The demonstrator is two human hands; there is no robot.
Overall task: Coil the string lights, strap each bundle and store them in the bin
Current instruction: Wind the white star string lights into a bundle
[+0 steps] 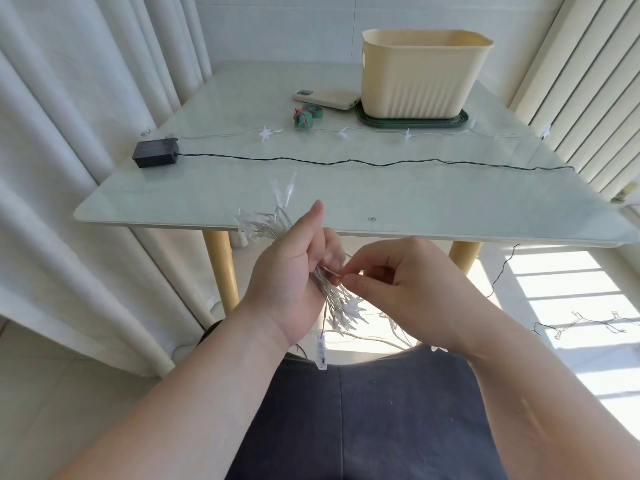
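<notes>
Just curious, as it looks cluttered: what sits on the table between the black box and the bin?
Head view: green straps and a flat white device lie between them; a star-light wire runs just in front.

Table [415,202]: near strip open to a reaching hand. Obstacles: black wire [346,163] ran across its width; battery box [156,153] left; star string [266,133] behind; bin [419,77] far right.
</notes>
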